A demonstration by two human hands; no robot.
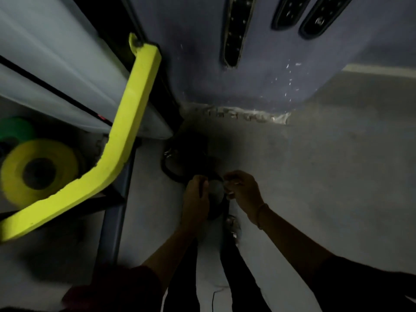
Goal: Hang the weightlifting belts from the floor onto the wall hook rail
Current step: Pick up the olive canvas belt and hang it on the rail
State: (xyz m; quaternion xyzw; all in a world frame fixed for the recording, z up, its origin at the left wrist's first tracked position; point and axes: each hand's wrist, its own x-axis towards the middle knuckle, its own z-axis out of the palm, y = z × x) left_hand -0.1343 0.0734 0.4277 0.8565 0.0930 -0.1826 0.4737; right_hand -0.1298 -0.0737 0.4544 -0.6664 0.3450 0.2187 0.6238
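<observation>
Both forearms extended down toward the floor. Left hand point(195, 194) and right hand point(244, 190) each gripped one side of a dark belt point(217, 210) looped between them. Hung belts point(234, 30) lay straight ahead on the wall, rail unseen.

Both hands meet low over the grey floor point(319, 176). The left hand point(195, 195) grips a dark weightlifting belt point(218, 211), and the right hand point(244, 190) pinches its other side. A second belt point(177, 159) lies coiled by the blue wall point(198, 64), below three hanging belts point(235, 30). A yellow frame bar point(126, 122) and a yellow weight plate point(38, 170) are at left.
</observation>
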